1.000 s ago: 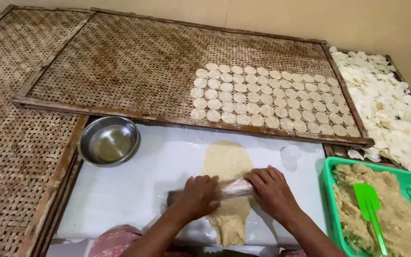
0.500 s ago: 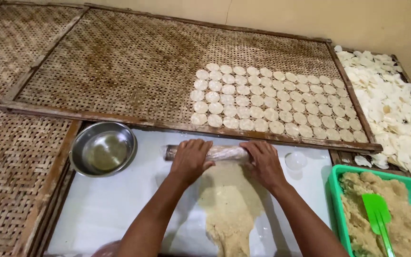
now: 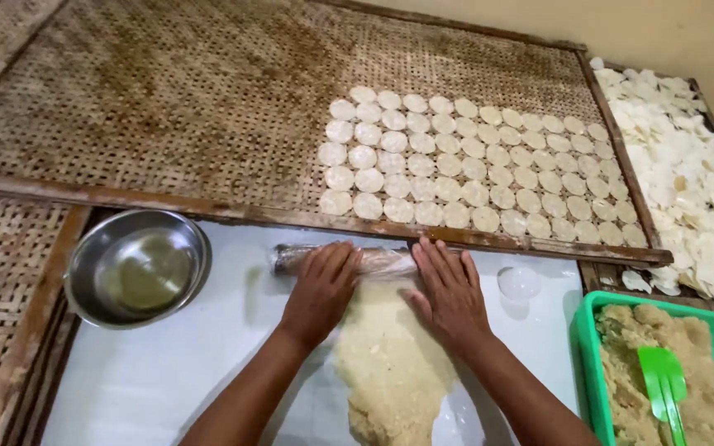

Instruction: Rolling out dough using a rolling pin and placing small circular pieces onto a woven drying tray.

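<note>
Item: your left hand and right hand, palms flat, fingers spread on rolling pin; dough sheet just below.

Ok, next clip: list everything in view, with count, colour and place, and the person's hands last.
rolling pin: one, plastic-wrapped, at the dough's far end
dough sheet: one, pale yellow, flattened on the white surface
white work surface: one, in front of the person
metal bowl: one, silver, left
woven drying tray: one, brown, behind
dough discs: many, pale, in rows on the tray's right side
loose white chips: a heap, far right
small round cutter: one, clear white, right of the pin
green tub: one, lower right, holding dough
green spatula: one, in the tub
left hand: on the pin
right hand: on the pin
</note>
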